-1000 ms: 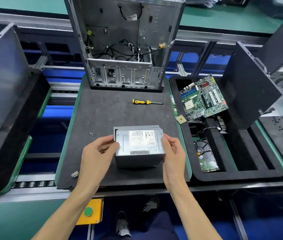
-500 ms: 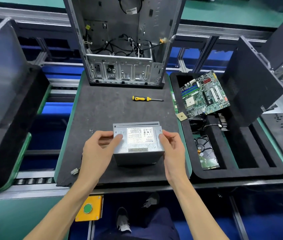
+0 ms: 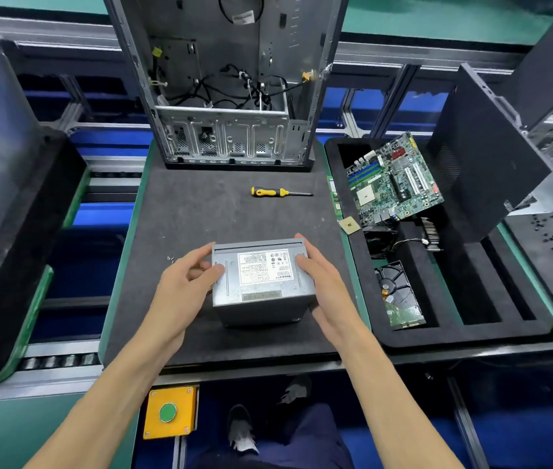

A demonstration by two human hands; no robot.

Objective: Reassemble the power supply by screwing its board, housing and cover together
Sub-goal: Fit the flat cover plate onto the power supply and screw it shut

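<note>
The grey power supply [image 3: 261, 280] is held on the dark foam mat [image 3: 200, 211], label side up, between both hands. The left hand [image 3: 185, 289] is curled round its left edge, thumb on top; the right hand [image 3: 324, 282] is wrapped round its right edge, fingers reaching the far corner. A yellow screwdriver [image 3: 280, 192] is laid well beyond. In the black foam tray [image 3: 471, 333] on the right, a motherboard [image 3: 393, 179] is propped and a hard drive [image 3: 400, 296] is seated in a slot
</note>
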